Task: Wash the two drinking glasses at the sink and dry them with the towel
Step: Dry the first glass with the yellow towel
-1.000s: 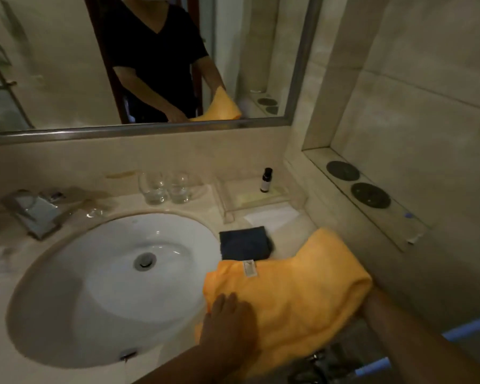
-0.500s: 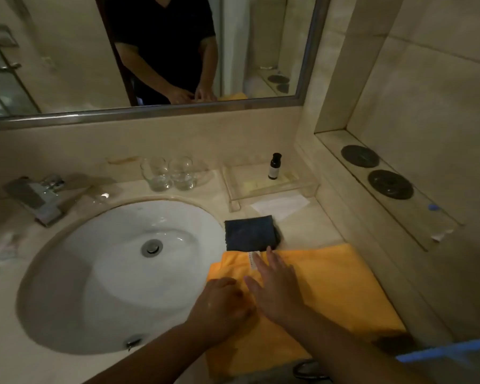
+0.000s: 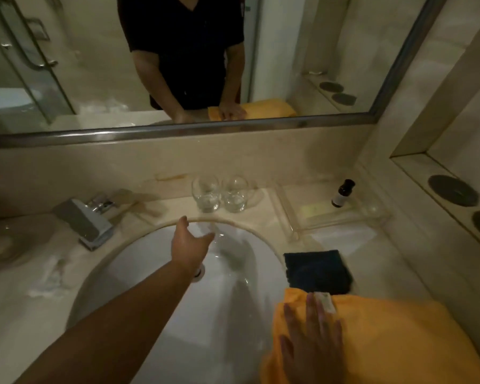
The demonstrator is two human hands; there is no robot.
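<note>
Firstly, the left hand is stretched out over the sink. It is open, with the thumb apart from the fingers, and it holds nothing. It is near the two glasses but does not touch them. Its fingertips are blurred, so I cannot tell exactly how they lie. The right hand lies flat, fingers straight and spread, on the orange towel, which is on the counter right of the sink. The lower edge cuts off the towel and the right wrist. The left glass and the right glass stand upright, side by side, behind the sink and under the mirror. I count one tap, one dark cloth just behind the towel, one small bottle in a clear tray that is hard to make out, and two dark discs on the ledge.
</note>
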